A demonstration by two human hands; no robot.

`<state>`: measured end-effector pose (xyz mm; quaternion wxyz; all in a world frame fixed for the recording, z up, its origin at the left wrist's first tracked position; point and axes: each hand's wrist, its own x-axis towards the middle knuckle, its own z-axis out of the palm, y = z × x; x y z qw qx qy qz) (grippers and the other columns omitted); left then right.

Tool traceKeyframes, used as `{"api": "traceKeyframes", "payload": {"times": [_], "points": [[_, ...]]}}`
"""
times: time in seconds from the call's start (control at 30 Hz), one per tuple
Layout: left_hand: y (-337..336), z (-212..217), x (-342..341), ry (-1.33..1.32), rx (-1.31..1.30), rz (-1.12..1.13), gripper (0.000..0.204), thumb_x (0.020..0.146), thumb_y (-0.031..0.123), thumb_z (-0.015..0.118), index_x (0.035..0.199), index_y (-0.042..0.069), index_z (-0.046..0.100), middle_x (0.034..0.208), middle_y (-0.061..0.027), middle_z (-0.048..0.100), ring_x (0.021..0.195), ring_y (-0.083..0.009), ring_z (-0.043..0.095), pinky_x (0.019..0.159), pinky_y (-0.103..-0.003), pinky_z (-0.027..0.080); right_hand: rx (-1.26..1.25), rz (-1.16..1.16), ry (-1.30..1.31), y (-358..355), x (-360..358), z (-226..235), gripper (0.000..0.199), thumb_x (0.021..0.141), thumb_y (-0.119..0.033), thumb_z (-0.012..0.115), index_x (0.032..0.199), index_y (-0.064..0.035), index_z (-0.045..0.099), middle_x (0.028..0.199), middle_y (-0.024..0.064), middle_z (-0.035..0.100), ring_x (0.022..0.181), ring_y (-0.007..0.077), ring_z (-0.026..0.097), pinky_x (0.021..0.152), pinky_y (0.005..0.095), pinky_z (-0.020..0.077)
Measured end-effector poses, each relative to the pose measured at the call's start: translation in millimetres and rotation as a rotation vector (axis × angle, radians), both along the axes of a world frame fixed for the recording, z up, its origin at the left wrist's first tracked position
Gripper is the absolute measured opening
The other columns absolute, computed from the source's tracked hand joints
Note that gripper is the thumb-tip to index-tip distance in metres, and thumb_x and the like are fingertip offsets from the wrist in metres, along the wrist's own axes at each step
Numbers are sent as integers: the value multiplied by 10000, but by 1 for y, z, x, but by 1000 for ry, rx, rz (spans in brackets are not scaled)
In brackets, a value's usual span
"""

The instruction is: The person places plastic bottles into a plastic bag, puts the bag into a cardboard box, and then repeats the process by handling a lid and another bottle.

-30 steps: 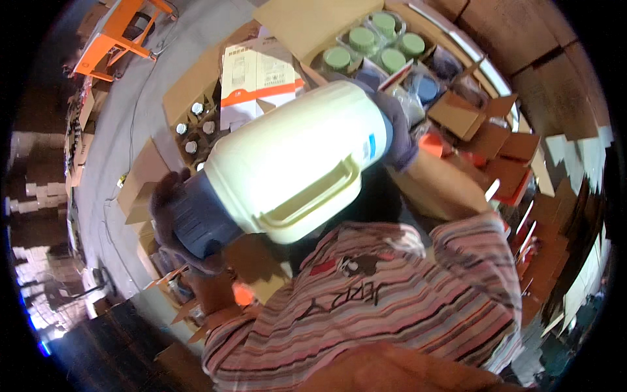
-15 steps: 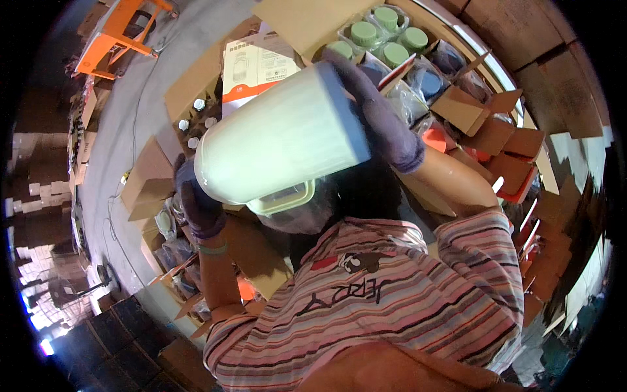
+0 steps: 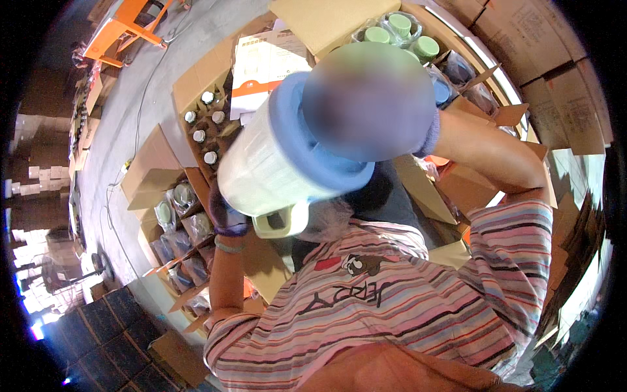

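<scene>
A big white jug with a blue rim is held tipped up close before the camera, gripped from below by the gloved left hand – the right hand's grip cannot be told, being blurred – and behind it open cardboard boxes of bottles and green-lidded tubs are partly hidden.

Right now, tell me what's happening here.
A person in a striped shirt holds a big pale jug with a blue rim up near the head camera, tilted. The left hand, gloved, supports it from below by the handle side; the right hand is raised at its top. Open cardboard boxes of jars stand around.
</scene>
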<state>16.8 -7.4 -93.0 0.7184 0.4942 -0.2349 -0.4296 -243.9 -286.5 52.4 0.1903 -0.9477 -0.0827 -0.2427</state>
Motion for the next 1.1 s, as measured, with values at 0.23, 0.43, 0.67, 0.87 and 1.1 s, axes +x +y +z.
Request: {"api": "traceKeyframes", "payload": {"times": [0.23,0.43,0.67,0.87,1.1], "points": [[-4,78,-3,-544,-224,466,544,949,401,428,1319,4,447,1324,-161,503,1178,-284,516,1004,-435,412,1203,-260,476,-24,21,-139,328,930,-194,531,1172,21,579,922,109,678,804,145,638,701,278,521],[14,129,-17,-713,-339,351,606,930,490,431,1307,15,458,1293,-149,527,1162,-285,520,994,-432,409,706,-159,-145,-23,2,-51,382,865,-220,638,1166,8,581,1083,180,639,932,258,645,813,347,522],[0,114,4,-124,-158,4,693,922,563,403,1366,31,383,1336,-144,485,1198,-287,482,1016,-415,386,-226,-5,-476,-24,-13,-16,390,815,-359,651,1021,-28,623,960,155,647,791,289,659,636,358,533],[-2,113,-10,-461,-193,203,538,885,345,546,1277,-15,464,1271,-151,535,1151,-295,521,997,-417,395,360,-177,-367,-8,-5,-66,333,912,-274,506,1087,4,562,936,194,594,813,355,617,722,387,514],[11,109,-19,-662,-176,387,621,855,403,540,1301,-17,437,1279,-160,521,1169,-298,508,1007,-431,391,881,-93,-55,-4,2,-73,399,916,-306,539,1151,16,542,1041,138,636,928,166,615,812,313,486]]}}
